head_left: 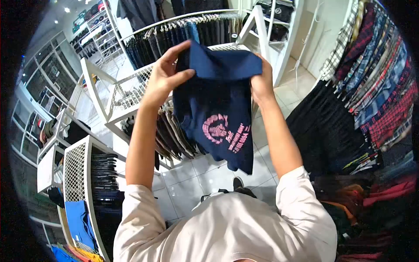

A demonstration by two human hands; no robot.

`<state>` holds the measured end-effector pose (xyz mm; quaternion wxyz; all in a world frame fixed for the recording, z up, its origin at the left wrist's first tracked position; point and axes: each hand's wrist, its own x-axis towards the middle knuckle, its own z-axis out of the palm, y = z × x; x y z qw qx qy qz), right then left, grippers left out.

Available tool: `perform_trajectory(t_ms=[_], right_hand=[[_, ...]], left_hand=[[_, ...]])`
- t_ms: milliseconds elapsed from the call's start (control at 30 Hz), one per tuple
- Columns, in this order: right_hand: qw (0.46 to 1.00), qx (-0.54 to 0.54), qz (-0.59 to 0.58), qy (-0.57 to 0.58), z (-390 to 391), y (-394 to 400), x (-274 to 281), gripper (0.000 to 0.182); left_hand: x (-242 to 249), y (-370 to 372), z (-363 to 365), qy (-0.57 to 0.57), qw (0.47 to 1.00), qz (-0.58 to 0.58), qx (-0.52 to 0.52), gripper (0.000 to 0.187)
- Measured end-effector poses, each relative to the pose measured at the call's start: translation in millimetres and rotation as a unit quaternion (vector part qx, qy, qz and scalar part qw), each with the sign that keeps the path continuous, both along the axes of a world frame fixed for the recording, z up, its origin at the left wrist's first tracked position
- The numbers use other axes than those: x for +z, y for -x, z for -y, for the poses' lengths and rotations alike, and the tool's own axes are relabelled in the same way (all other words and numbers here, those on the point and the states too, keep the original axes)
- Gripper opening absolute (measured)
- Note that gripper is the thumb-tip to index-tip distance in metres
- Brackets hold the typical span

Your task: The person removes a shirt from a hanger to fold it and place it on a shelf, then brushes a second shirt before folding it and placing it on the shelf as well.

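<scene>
A navy blue T-shirt [218, 98] with a pink print hangs in the air in front of my chest, its upper edge folded over and its lower end loose. My left hand [168, 76] pinches the left end of the fold, thumb in front and fingers behind. At the right end, my right hand [262, 83] grips the cloth, its fingertips partly hidden behind the fabric. Directly behind the shirt stands a white mesh-topped rack [131, 94].
Trousers [174, 131] hang under the rack. Plaid shirts [384, 87] crowd the right side, and a curved rail of jeans [174, 39] lies ahead. A mesh shelf [76, 170] holds folded clothes at left. White floor tiles [187, 187] show below.
</scene>
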<state>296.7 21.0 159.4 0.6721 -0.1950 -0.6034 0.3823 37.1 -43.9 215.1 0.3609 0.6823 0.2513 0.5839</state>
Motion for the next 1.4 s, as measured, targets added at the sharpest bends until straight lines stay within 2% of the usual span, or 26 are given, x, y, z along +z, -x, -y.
perform_trajectory(t_ms=[67,100,133,200,233,267,333,367,400,433,467,533,600,667,700,733,800,833,933,967,1133,1167,1200,1233,1333,1400], right_hand=[[0.998,0.049,-0.029,-0.017,2,20,12,0.024],[0.994,0.102,-0.032,-0.009,-4,26,13,0.025],[0.987,0.155,-0.033,-0.002,-6,30,14,0.027],[0.981,0.185,-0.044,0.023,-2,31,10,0.029],[0.981,0.178,-0.06,0.04,-4,29,5,0.028],[0.981,0.169,-0.078,0.056,-5,24,-2,0.027],[0.978,0.177,-0.087,0.063,-1,13,-13,0.024],[0.989,0.123,-0.052,0.056,2,8,-20,0.021],[0.996,0.07,-0.018,0.049,7,6,-26,0.019],[0.988,0.082,-0.096,0.088,14,9,-40,0.025],[0.988,0.078,-0.099,0.088,14,9,-48,0.025],[0.981,0.175,-0.069,0.05,17,9,-54,0.033],[0.986,0.162,-0.04,0.024,29,14,-64,0.042],[0.985,0.085,0.152,0.008,48,22,-54,0.051],[0.973,0.012,0.223,-0.059,52,25,-41,0.049],[0.973,0.016,0.222,-0.063,51,33,-45,0.049],[0.98,0.181,0.052,0.068,50,49,-58,0.036],[0.968,0.183,0.142,0.098,46,44,-56,0.029],[0.955,0.15,0.243,0.084,45,54,-55,0.032],[0.96,0.145,0.224,0.084,61,51,-55,0.033],[0.924,0.208,0.302,0.11,52,67,-130,0.036],[0.923,0.182,0.321,0.107,56,69,-140,0.036],[0.922,0.155,0.339,0.104,59,71,-154,0.036],[0.931,0.134,0.317,0.121,48,74,-197,0.035],[0.928,0.137,0.319,0.136,66,58,-216,0.035],[0.916,0.077,0.367,0.144,71,39,-247,0.033]], left_hand=[[-14,-2,4,0.054,0.994,-0.049,0.085,0.088],[-31,-1,-7,0.024,0.98,-0.091,0.173,0.088],[-47,8,-24,0.125,0.981,-0.101,0.104,0.066],[-70,14,-46,0.192,0.98,-0.018,0.043,0.041],[-61,-3,-36,0.181,0.978,0.093,0.038,0.023],[-47,-14,-27,0.177,0.975,0.109,0.073,0.018],[-33,-14,-31,0.177,0.975,0.028,0.132,0.013],[-27,-13,-29,0.132,0.988,0.056,0.047,0.009],[-12,-14,-24,0.119,0.991,0.025,0.061,0.007],[-8,-15,-32,0.091,0.994,0.008,0.056,0.009],[-4,-16,-38,0.064,0.997,-0.01,0.051,0.012],[19,-26,-24,0.054,0.996,-0.026,0.06,0.017],[30,-30,-18,0.063,0.996,-0.032,0.054,0.017],[39,-23,-20,0.049,0.994,-0.085,0.042,0.015],[44,-24,-14,0.039,0.994,-0.08,0.056,0.014],[50,-23,-9,0.028,0.994,-0.074,0.071,0.014],[58,-16,4,0.035,0.986,-0.111,0.116,0.013],[59,-11,6,0.018,0.982,-0.122,0.146,0.014],[59,13,1,-0.006,0.97,-0.115,0.212,0.017],[58,25,-1,-0.014,0.975,-0.101,0.198,0.018],[56,80,-12,-0.016,0.972,-0.046,0.23,0.015],[55,96,-17,-0.017,0.98,-0.049,0.192,0.017],[55,94,-9,-0.038,0.969,-0.03,0.241,0.02],[54,106,-8,-0.045,0.972,-0.025,0.229,0.021],[57,130,-3,-0.035,0.966,0.015,0.256,0.017],[56,186,-7,-0.033,0.961,-0.004,0.276,0.02]])
